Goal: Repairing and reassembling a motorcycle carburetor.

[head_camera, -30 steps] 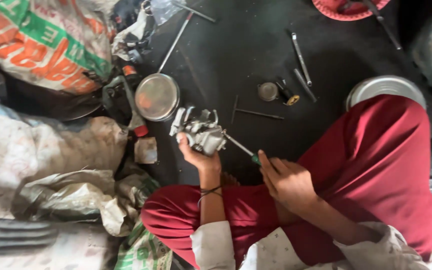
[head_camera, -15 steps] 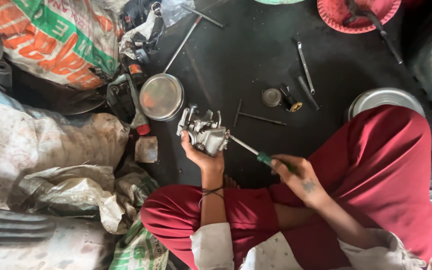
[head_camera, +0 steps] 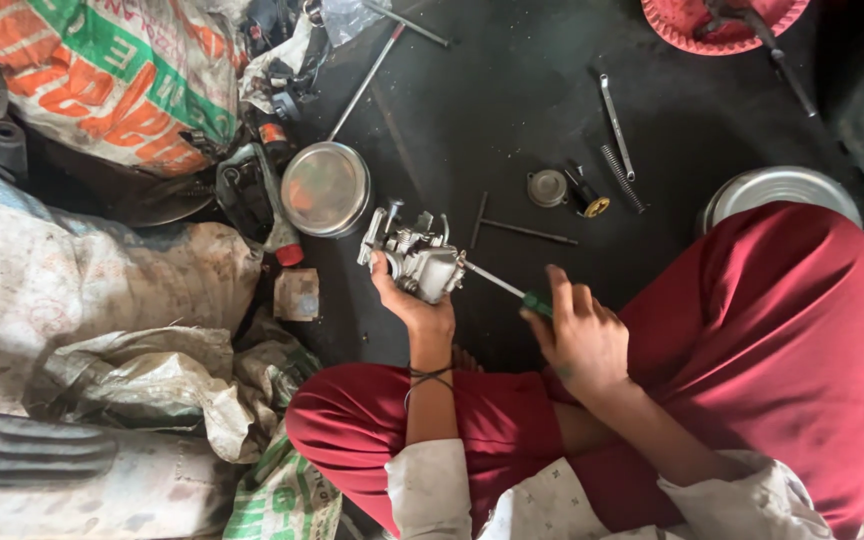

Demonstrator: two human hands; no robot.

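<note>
My left hand [head_camera: 414,300] grips a small grey metal carburettor [head_camera: 410,250] from below, holding it above the dark floor. My right hand [head_camera: 579,338] is closed round the green handle of a screwdriver [head_camera: 512,288]. Its thin shaft runs up and left, and the tip touches the carburettor's right side. I sit cross-legged in red trousers [head_camera: 772,330], with both hands in front of my knees.
A round metal bowl [head_camera: 325,187] lies left of the carburettor. On the floor beyond are a small round cap [head_camera: 547,187], a T-handle tool [head_camera: 522,230], a spanner [head_camera: 616,122] and a spring [head_camera: 621,177]. Sacks [head_camera: 122,70] are piled at left; a steel plate [head_camera: 777,187] lies at right.
My right hand moved left towards the carburettor and the screwdriver tip reached its side. The left hand kept hold of the carburettor, which stayed nearly still.
</note>
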